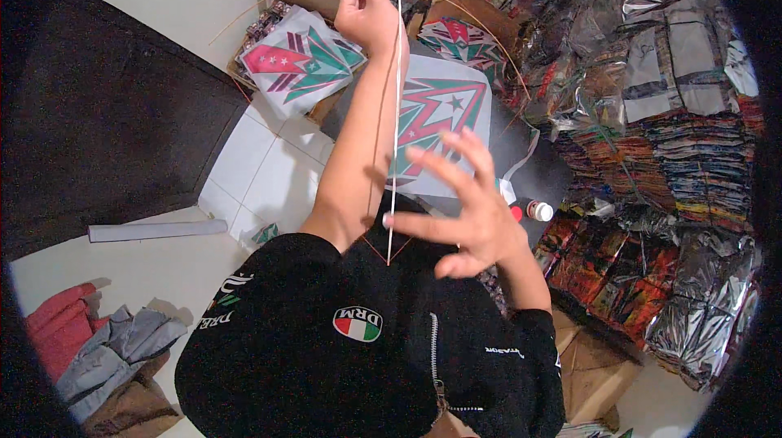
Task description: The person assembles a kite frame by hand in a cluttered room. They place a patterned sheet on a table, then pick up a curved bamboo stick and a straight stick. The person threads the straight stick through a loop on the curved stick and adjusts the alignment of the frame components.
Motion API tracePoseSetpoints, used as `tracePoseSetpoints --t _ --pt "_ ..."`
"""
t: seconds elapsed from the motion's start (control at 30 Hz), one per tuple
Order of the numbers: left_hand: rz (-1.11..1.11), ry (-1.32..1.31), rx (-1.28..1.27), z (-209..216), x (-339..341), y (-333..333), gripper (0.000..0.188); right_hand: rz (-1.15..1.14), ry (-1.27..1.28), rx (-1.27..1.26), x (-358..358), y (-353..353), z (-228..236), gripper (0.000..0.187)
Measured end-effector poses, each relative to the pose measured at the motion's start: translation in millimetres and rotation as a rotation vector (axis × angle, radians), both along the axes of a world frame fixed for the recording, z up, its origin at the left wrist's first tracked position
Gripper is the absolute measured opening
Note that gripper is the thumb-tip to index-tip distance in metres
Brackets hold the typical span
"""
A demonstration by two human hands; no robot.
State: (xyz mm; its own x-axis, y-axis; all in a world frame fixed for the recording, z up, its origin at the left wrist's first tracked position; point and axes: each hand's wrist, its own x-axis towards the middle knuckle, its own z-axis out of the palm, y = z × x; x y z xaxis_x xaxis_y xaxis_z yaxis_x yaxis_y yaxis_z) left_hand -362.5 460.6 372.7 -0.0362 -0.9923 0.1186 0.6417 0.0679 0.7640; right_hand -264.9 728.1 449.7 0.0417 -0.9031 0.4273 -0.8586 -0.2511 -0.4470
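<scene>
A light kite frame, made of a straight thin stick (397,104) and a long curved stick (464,3), is held up in front of me. My left hand (368,18) is raised at the far end, fingers pinched on the curved stick close to where the two sticks cross. Thin thread runs to the straight stick's near end by my chest. My right hand (472,218), slightly blurred, has its fingers spread beside the lower part of the straight stick and holds nothing. Beneath the frame lies a printed sheet (476,145) in green, red and white on a dark surface.
Similar printed sheets (301,63) top a box at the far left; more (463,40) lie farther right. A white-capped bottle (539,211) stands right of my right hand. Stacked plastic-wrapped bundles (700,161) fill the right side. A rolled sheet (159,230) and cloths (122,352) lie left.
</scene>
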Motion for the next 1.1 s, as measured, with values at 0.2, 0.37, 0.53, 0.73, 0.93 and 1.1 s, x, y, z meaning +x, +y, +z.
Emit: tracePoseSetpoints --t 0.2,0.37,0.53,0.73,0.93,1.1 --pt "-0.021 0.003 0.007 0 2 2 0.022 -0.204 -0.078 -0.051 -6 -14 -7 0.078" --pt "0.012 -0.030 0.001 -5 2 -4 0.022 0.089 -0.045 0.065 20 5 -5 0.075" --pt "0.025 -0.015 0.022 -5 2 -9 0.019 0.177 -0.044 0.027 13 7 6 0.076" --pt "0.045 -0.039 0.023 -12 4 -23 0.020 0.123 -0.112 -0.050 6 -2 -2 0.079" --pt "0.044 -0.028 0.068 -12 9 -31 0.019 0.168 -0.277 -0.170 -2 4 -6 0.081" --pt "-0.010 -0.031 0.037 -25 7 -45 0.025 -0.316 -0.638 -0.557 -14 28 -29 0.095"
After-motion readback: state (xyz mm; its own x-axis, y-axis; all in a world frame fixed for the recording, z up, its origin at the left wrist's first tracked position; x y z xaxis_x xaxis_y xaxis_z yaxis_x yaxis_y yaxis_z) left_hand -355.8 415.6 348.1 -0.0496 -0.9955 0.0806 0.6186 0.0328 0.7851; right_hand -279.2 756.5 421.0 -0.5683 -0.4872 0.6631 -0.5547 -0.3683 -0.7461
